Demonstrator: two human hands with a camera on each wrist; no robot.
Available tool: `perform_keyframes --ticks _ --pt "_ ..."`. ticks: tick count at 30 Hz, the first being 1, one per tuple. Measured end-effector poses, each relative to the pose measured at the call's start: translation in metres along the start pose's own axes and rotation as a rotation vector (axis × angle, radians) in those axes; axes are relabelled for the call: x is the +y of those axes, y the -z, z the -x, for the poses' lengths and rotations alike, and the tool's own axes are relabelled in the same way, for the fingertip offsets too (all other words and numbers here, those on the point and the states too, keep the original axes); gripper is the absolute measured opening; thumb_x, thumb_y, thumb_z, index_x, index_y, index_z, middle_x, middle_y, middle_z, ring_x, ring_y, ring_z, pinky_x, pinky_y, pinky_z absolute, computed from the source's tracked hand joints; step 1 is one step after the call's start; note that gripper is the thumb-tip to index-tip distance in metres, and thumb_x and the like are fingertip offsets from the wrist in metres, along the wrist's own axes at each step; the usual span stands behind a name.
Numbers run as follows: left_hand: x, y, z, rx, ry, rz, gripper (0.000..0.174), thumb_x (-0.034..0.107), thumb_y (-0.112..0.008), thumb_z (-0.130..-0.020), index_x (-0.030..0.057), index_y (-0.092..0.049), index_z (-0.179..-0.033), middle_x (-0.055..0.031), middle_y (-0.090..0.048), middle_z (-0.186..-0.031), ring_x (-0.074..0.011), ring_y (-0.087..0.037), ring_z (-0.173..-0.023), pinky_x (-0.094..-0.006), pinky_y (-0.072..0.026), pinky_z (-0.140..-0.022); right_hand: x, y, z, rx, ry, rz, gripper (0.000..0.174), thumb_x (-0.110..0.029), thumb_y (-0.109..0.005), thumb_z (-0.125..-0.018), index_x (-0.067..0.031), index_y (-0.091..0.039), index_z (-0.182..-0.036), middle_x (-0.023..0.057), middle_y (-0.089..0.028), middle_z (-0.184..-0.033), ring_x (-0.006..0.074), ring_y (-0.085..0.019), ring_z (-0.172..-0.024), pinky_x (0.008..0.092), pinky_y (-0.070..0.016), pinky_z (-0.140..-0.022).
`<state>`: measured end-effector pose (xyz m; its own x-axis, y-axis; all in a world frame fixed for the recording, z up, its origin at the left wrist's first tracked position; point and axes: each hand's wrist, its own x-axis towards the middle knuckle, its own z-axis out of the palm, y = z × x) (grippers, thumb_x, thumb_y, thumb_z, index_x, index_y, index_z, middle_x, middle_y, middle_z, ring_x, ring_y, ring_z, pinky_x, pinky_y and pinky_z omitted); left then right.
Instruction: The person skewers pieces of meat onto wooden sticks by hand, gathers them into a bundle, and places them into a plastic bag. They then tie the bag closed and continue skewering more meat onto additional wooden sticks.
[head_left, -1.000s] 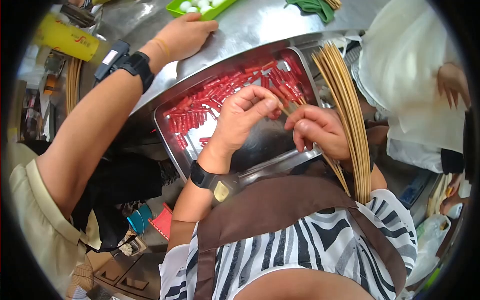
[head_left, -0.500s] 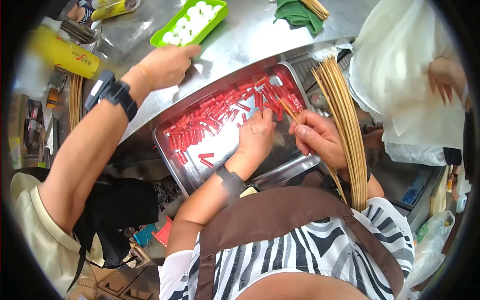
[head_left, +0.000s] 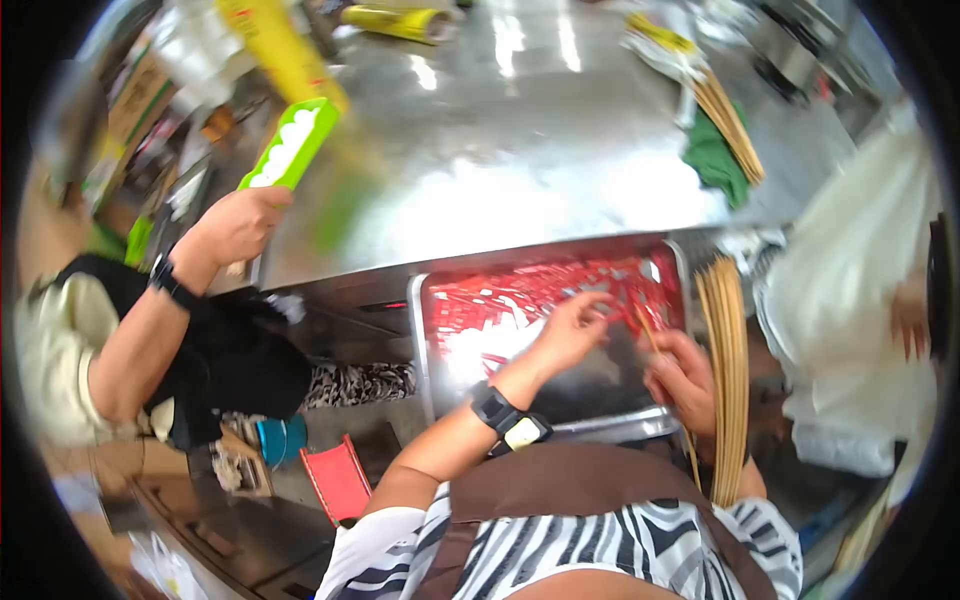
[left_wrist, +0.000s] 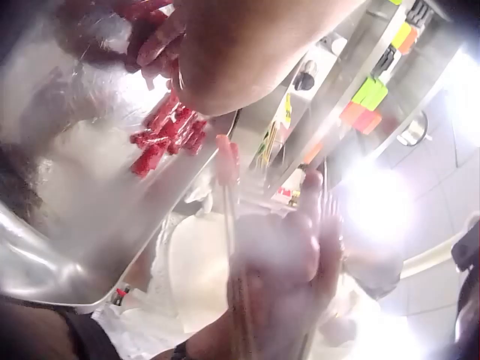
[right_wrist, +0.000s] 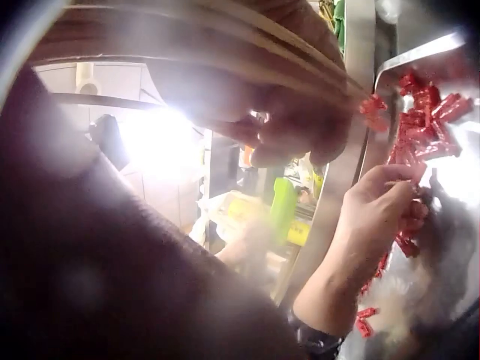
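Observation:
My left hand (head_left: 572,332) is over the metal tray (head_left: 421,345), with a small red strip pinched at its fingertips in the right wrist view. Short, glossy red strips (right_wrist: 421,124) are spread across the tray's far side. My right hand (head_left: 684,382) grips a thin wooden skewer (head_left: 648,328) that points over the tray. A red piece (left_wrist: 225,154) sits on the skewer's tip in the left wrist view. A thick bundle of wooden skewers (head_left: 728,380) runs alongside the right hand and forearm.
At left, another person's hand (head_left: 240,228) holds a green tray (head_left: 318,118) of white balls. A steel table (head_left: 450,170) stands beyond the tray, with a green cloth (head_left: 715,160) and more skewers (head_left: 730,125). Someone in white clothing (head_left: 840,300) is close on the right.
My left hand went from the skewer down to the red strips and has since lifted. The other person's green tray moved left off the tabletop. The head view has shifted.

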<state>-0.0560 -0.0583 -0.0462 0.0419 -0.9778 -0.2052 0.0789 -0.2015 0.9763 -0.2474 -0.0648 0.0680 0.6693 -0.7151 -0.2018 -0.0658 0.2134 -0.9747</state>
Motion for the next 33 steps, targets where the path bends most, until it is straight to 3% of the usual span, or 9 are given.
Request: perform_keyframes --ticks 3,4,6,16,21,22,33 --pt "0.022 0.015 0.012 -0.176 0.149 0.553 0.032 0.012 -0.053 -0.087 0.0065 -0.051 -0.119 -0.0067 -0.061 -0.097 -0.0142 -0.06 -0.083 -0.0277 -0.0511 -0.076 -0.002 -0.003 -0.004 0.039 -0.032 0.054 0.02 -0.017 -0.043 -0.093 -0.0018 -0.048 -0.104 -0.0009 -0.045 -0.06 0.0053 -0.04 -0.052 0.0189 -0.0286 -0.048" --pt "0.026 0.018 0.016 -0.136 0.122 0.548 0.032 0.012 -0.053 -0.087 0.0065 -0.051 -0.119 -0.0067 -0.061 -0.097 -0.0142 -0.06 -0.083 -0.0277 -0.0511 -0.076 -0.002 -0.006 -0.004 0.038 -0.028 0.062 0.02 -0.017 -0.043 -0.093 -0.0015 -0.049 -0.104 -0.0008 -0.045 -0.06 0.0051 -0.04 -0.052 0.0186 -0.0283 -0.048" --pt "0.031 0.021 0.022 -0.232 0.104 0.701 0.034 0.013 -0.053 -0.089 0.0053 -0.047 -0.122 -0.0075 -0.06 -0.1 -0.0145 -0.06 -0.085 -0.0284 -0.0509 -0.078 -0.006 -0.012 -0.006 0.017 -0.016 0.076 0.02 -0.017 -0.042 -0.093 -0.0013 -0.049 -0.104 -0.0008 -0.045 -0.06 0.0049 -0.04 -0.052 0.0184 -0.0279 -0.047" --pt "0.048 0.024 0.03 -0.131 -0.11 0.69 0.044 0.01 -0.055 -0.088 0.0084 -0.04 -0.13 -0.0101 -0.06 -0.102 -0.0159 -0.061 -0.088 -0.0287 -0.0514 -0.077 -0.01 -0.022 -0.004 0.027 -0.036 0.131 0.023 -0.016 -0.042 -0.093 -0.0001 -0.052 -0.106 0.0014 -0.049 -0.063 0.0055 -0.042 -0.053 0.0178 -0.03 -0.05" --pt "0.052 0.019 0.025 -0.052 -0.063 0.766 0.033 0.014 -0.054 -0.088 0.007 -0.049 -0.121 -0.0078 -0.063 -0.093 -0.0174 -0.063 -0.083 -0.0292 -0.0524 -0.072 -0.012 -0.017 -0.002 -0.016 -0.038 0.147 0.026 -0.016 -0.04 -0.094 0.0008 -0.052 -0.11 -0.0012 -0.044 -0.061 0.0052 -0.039 -0.052 0.0191 -0.0289 -0.048" --pt "0.047 0.017 0.021 -0.062 -0.124 0.792 0.031 0.015 -0.054 -0.089 0.006 -0.051 -0.118 -0.0079 -0.063 -0.094 -0.0175 -0.063 -0.083 -0.0296 -0.0527 -0.073 -0.013 -0.016 -0.001 -0.03 -0.027 0.156 0.027 -0.017 -0.04 -0.094 0.0008 -0.052 -0.11 -0.0016 -0.043 -0.06 0.0053 -0.039 -0.052 0.0193 -0.0291 -0.048" --pt "0.072 0.001 0.028 -0.033 -0.016 0.838 0.034 0.011 -0.051 -0.09 0.0008 -0.046 -0.122 -0.013 -0.061 -0.099 -0.0178 -0.062 -0.087 -0.027 -0.0521 -0.075 -0.02 -0.013 0.002 -0.128 -0.035 0.206 0.031 -0.018 -0.036 -0.096 0.0021 -0.048 -0.117 -0.0036 -0.039 -0.063 0.0042 -0.037 -0.054 0.0201 -0.0312 -0.049"
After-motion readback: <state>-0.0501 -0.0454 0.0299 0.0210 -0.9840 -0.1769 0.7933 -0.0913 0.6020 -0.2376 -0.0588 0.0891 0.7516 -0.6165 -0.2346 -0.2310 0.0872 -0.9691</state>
